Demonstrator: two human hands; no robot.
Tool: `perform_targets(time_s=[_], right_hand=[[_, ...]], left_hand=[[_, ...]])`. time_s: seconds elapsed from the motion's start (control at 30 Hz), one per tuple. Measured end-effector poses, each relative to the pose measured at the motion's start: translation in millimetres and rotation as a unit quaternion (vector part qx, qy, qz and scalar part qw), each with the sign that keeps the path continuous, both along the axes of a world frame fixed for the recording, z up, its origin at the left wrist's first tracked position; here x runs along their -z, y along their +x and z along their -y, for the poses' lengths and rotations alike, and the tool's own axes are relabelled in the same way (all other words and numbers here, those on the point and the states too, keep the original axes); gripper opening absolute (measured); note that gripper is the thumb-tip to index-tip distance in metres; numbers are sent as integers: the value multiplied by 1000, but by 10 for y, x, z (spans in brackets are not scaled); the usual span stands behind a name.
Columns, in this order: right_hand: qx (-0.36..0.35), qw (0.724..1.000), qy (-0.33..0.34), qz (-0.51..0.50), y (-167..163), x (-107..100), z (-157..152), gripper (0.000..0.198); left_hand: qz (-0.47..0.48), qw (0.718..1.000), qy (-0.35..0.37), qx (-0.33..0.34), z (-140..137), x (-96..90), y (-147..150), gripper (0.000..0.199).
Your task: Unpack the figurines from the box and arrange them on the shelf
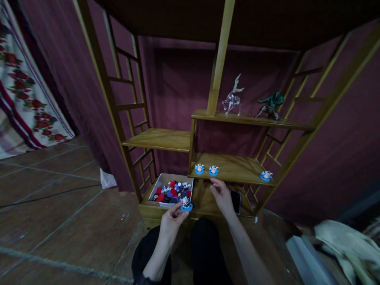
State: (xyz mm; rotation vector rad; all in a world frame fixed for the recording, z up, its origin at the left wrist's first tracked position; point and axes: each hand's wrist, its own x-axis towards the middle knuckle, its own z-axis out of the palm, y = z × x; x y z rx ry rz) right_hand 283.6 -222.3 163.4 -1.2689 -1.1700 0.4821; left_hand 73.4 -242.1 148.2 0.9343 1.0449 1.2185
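My left hand (173, 219) pinches a small figurine (186, 204) by its side, in front of the white box (162, 179). The figurine has a round blue base, with a white and dark figure on top. My right hand (221, 194) is just below the front edge of the middle shelf (228, 162). Its fingers are slightly bent and apart, and nothing shows between them. Closest to it on that shelf is a figurine on a blue base (213, 170). A similar figurine (199, 169) stands to the left, and another figurine (266, 175) is at the right end.
Several red, blue and dark figurines fill the box on the bottom shelf. A phone (235, 202) lies to the right of my right forearm. Above stand a clear deer ornament (233, 102) and a green figure (270, 105). A wooden post (221, 59) rises from the upper shelf.
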Motion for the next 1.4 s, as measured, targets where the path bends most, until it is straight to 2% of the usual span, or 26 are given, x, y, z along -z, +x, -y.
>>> perform_targets(time_s=[0.1,0.23,0.43,0.6,0.77,0.93,1.13,1.4], right_hand=[[61,993,37,91,460,-158,-353,38],[25,983,-5,181,741,-182,-744,41],[-61,975,-38,209,769,-121,-1013,28],[-42,984,-35,171,707,-342,-1457,26],[-79,967,-58,236,479,-520,-1896,23],[-59,942,-91,319,358,-420,-1999,19],[-69,935,-89,337,396,-360,-1970,17],[-74,936,-65,339,408,-332,-1930,18]], left_hand=[[-14,1000,-1,-3,-8,-38,-7,56],[-39,999,-4,-8,-9,-36,-59,60],[-71,996,-25,-38,26,-33,-220,64],[-83,995,-36,-35,21,41,-351,63],[-97,994,-36,-33,15,149,-442,64],[-110,991,-43,-54,11,177,-554,61],[-101,992,-42,-70,-4,174,-645,52],[-106,992,-34,-66,17,92,-552,61]])
